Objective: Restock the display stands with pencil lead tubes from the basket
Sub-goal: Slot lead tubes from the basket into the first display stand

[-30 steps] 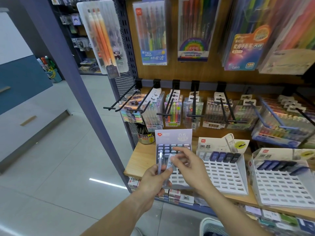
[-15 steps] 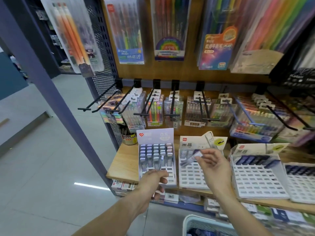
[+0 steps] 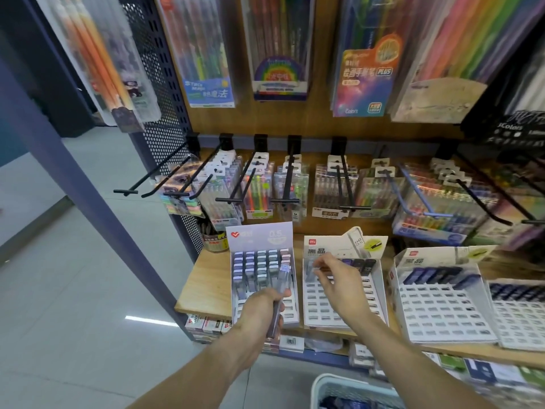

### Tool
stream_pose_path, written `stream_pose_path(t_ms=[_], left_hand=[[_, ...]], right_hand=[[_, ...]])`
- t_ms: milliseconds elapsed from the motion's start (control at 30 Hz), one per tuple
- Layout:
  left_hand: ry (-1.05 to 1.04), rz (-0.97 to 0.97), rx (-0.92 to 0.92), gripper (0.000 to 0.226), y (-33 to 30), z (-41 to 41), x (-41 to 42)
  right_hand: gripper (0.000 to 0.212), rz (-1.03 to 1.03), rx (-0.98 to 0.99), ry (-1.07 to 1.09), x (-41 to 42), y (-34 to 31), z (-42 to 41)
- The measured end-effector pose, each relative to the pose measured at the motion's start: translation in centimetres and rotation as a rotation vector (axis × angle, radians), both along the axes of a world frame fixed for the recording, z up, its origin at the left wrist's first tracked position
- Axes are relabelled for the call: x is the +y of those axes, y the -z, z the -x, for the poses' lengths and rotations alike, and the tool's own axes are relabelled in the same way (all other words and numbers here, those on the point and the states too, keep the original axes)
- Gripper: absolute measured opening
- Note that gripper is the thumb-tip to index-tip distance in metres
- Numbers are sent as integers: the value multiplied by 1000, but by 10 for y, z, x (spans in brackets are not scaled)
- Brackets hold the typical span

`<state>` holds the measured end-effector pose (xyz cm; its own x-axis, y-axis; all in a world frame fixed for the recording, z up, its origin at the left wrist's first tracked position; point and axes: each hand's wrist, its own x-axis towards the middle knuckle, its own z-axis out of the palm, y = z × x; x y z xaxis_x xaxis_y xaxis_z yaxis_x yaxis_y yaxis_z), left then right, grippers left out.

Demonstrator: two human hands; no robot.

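My left hand (image 3: 262,311) grips a bundle of pencil lead tubes (image 3: 280,290) upright in front of the purple display stand (image 3: 259,234), whose upper rows hold several tubes. My right hand (image 3: 339,283) pinches a single lead tube (image 3: 311,268) at the top left slots of the second, white display stand (image 3: 345,317). That stand holds a few dark tubes (image 3: 364,265) in its top row. A third white stand (image 3: 442,308) with dark tubes stands to the right, and a fourth (image 3: 519,317) at the frame edge. The basket (image 3: 330,385) shows at the bottom.
The stands sit on a wooden shelf (image 3: 203,284). Black hooks (image 3: 233,184) with hanging pen packs jut out above them. Large marker packs (image 3: 280,48) hang higher up. A blue shelf post (image 3: 73,184) runs diagonally at left, tiled floor (image 3: 73,290) beside it.
My right hand carried one tube from my left hand over to the second stand and lowered it to the top-left slots. The view shifted right and closer.
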<state>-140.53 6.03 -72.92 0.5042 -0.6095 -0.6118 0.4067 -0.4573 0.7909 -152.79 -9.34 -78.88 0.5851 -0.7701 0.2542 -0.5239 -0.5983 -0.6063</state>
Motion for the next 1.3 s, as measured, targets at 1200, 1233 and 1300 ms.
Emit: stream_pose_path(t_ms=[1200,1233,1300], left_hand=[[96,92,-91,33,-12,-9,28],[60,90,-124,30,-13,-11,30],[1,66,-268,26,-12,-20,35]], right_hand=[[27,-605,-470,-104,59,-58,-33],[27,-586,-460,-113,60,-61,-36],[27,-525,-435,-135,63,-65,-44]])
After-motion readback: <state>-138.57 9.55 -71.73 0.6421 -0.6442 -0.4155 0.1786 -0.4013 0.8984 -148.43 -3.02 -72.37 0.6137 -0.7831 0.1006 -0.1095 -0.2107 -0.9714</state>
